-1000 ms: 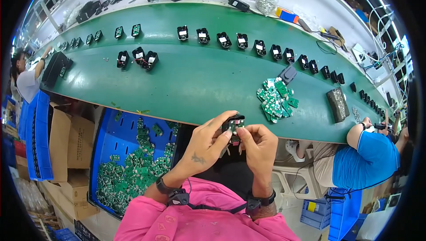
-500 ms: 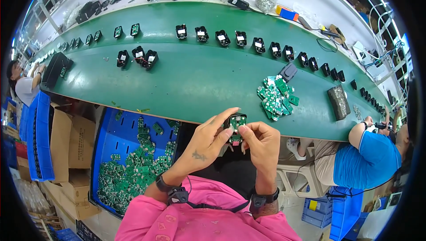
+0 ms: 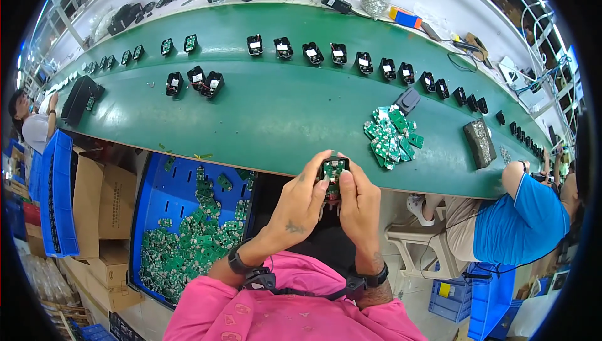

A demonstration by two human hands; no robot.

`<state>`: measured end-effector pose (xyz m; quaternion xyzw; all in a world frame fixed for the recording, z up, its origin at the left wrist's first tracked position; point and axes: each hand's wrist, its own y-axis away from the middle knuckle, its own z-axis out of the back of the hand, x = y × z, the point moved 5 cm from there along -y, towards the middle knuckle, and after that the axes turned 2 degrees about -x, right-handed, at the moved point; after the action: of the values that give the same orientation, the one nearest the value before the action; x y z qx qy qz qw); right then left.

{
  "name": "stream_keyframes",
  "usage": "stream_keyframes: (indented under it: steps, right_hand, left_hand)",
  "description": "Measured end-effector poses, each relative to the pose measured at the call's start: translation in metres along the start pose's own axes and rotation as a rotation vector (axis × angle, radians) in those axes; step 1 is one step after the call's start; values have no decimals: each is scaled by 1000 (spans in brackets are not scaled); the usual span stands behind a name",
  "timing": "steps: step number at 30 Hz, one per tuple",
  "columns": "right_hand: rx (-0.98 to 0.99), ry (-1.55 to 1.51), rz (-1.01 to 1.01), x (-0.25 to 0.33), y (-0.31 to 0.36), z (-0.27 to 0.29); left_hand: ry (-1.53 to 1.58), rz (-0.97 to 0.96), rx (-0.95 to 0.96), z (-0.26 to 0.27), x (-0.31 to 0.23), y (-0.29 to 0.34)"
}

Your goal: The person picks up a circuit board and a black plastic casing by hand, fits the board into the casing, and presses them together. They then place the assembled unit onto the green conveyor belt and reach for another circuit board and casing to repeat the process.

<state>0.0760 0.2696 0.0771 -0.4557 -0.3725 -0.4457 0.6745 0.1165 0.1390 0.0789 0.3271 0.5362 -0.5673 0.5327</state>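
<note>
Black plastic housing with small green circuit board seated in it [image 3: 333, 171] pinched between left hand [image 3: 305, 198] and right hand [image 3: 359, 200], fingers closed round it, held mid-air just off near edge of green conveyor belt [image 3: 276, 121]. Risks — thumb pressure skews board; slip drops it toward blue plastic crate of loose green boards [image 3: 182, 234].

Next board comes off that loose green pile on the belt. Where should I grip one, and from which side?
Judging by the pose, take a board at the near fringe of the pile of green circuit boards, by its two long edges, coming from the person's side of the green belt. The boards there lie flat and overlap loosely, so an edge pinch should lift one. Both the left hand and the right hand hold a small black housing.
</note>
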Motion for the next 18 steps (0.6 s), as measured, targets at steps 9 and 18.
stream_keyframes:
  steps: [9,18]
  right_hand:
    - [-137,76,107,26,18,-2]
    - [-135,246,116,3,-3,-13]
  left_hand:
    - [-154,-173,-137,-8,-23,13]
    - [-222,-193,-207,-6,9,-8]
